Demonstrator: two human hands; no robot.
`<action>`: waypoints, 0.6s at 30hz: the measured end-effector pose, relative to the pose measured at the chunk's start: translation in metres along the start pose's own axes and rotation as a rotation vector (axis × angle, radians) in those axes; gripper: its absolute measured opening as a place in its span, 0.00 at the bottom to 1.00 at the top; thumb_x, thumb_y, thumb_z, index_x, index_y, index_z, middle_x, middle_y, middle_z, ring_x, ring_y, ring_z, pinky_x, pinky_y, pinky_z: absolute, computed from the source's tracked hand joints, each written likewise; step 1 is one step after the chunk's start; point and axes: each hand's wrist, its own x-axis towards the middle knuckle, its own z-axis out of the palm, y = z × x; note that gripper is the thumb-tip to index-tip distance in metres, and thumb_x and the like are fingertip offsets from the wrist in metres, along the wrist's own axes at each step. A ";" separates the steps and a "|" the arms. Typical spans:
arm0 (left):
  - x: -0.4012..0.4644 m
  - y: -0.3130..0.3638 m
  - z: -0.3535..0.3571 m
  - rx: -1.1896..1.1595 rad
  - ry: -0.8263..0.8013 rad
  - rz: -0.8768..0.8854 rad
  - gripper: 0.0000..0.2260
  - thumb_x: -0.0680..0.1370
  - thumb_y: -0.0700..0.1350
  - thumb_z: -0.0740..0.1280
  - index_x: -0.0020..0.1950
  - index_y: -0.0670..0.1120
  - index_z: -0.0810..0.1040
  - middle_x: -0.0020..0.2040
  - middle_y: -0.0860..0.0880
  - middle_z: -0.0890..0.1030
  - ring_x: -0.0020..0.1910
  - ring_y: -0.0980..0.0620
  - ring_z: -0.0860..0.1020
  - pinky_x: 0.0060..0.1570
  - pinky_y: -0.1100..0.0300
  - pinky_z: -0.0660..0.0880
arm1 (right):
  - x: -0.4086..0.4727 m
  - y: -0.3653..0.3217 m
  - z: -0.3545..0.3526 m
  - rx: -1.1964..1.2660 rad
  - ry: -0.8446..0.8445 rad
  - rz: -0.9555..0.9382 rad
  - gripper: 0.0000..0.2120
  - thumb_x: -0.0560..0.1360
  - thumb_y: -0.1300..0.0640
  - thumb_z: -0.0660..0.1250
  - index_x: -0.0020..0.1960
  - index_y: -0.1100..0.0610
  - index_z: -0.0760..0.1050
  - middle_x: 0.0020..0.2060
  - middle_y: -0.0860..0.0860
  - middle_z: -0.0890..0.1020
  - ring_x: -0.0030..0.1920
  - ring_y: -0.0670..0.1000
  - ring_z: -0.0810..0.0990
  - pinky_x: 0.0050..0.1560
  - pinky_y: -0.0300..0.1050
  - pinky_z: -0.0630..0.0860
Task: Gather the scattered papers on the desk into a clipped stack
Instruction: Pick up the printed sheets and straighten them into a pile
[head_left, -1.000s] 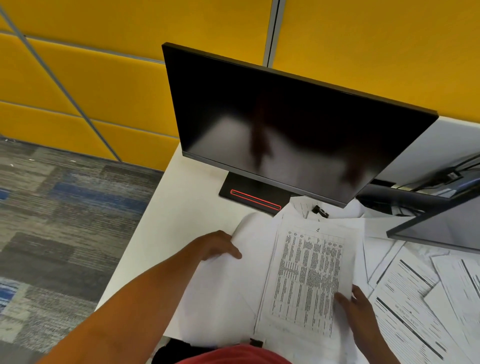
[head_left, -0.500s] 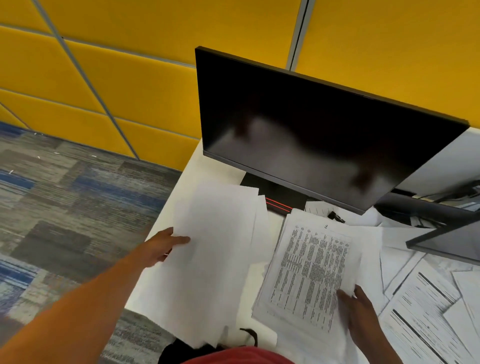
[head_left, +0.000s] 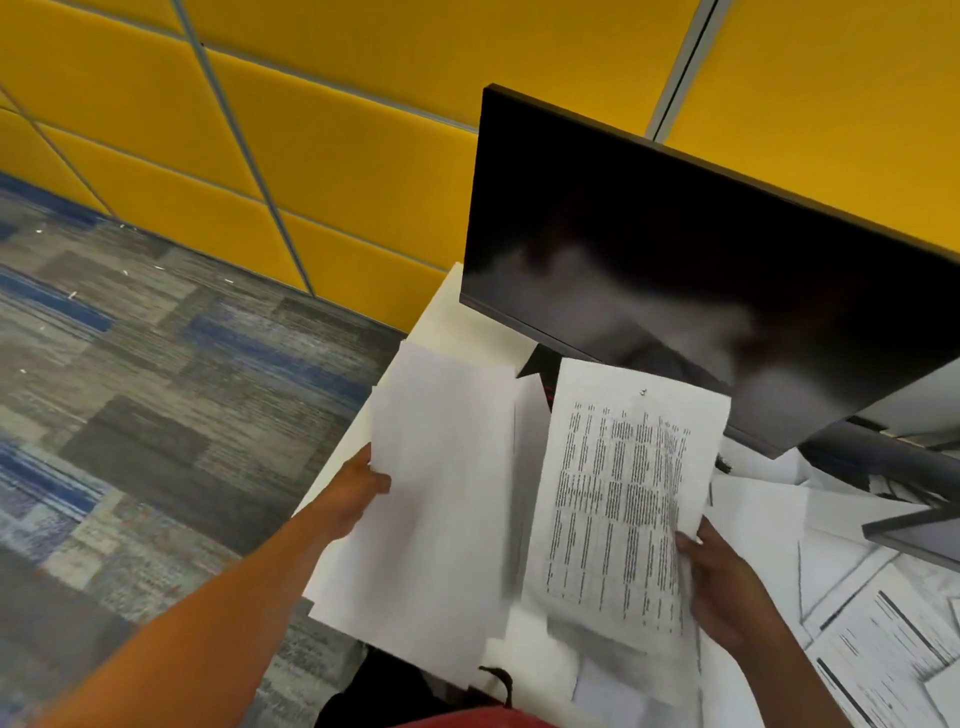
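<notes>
Above the desk (head_left: 457, 317), blank sheets (head_left: 441, 499) in left hand (head_left: 358, 486), printed page (head_left: 623, 499) in right hand (head_left: 727, 587)

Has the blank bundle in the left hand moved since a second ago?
Yes. The blank sheets, gripped by the left hand, were lying on the desk beside the printed page; now they are lifted off it, their outer edge overhanging the carpet.

I note white desk (head_left: 457, 322) | bears dark monitor (head_left: 701, 291) | loose printed papers (head_left: 883, 639) strewn at right.

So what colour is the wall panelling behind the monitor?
Yellow wall panelling, with thin grey seams; head view shows it.
</notes>
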 end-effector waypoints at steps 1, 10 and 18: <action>0.000 -0.007 0.002 0.015 -0.041 0.004 0.38 0.63 0.37 0.70 0.70 0.60 0.72 0.64 0.49 0.81 0.62 0.40 0.78 0.60 0.37 0.76 | -0.002 -0.007 0.010 0.006 -0.046 0.010 0.25 0.78 0.66 0.59 0.74 0.55 0.71 0.68 0.58 0.78 0.70 0.61 0.75 0.68 0.62 0.69; -0.030 -0.017 0.039 -0.064 -0.119 0.005 0.31 0.64 0.36 0.64 0.66 0.54 0.73 0.59 0.47 0.83 0.58 0.44 0.80 0.53 0.49 0.80 | 0.051 0.044 0.068 -0.449 0.017 0.073 0.21 0.76 0.65 0.68 0.69 0.56 0.75 0.61 0.54 0.83 0.60 0.55 0.82 0.60 0.48 0.77; -0.029 -0.009 0.043 -0.175 -0.001 -0.102 0.16 0.79 0.55 0.67 0.64 0.51 0.76 0.56 0.47 0.84 0.57 0.45 0.80 0.58 0.50 0.76 | 0.046 0.071 0.099 -0.876 0.126 -0.091 0.19 0.80 0.66 0.63 0.70 0.58 0.71 0.61 0.51 0.80 0.57 0.51 0.78 0.56 0.39 0.71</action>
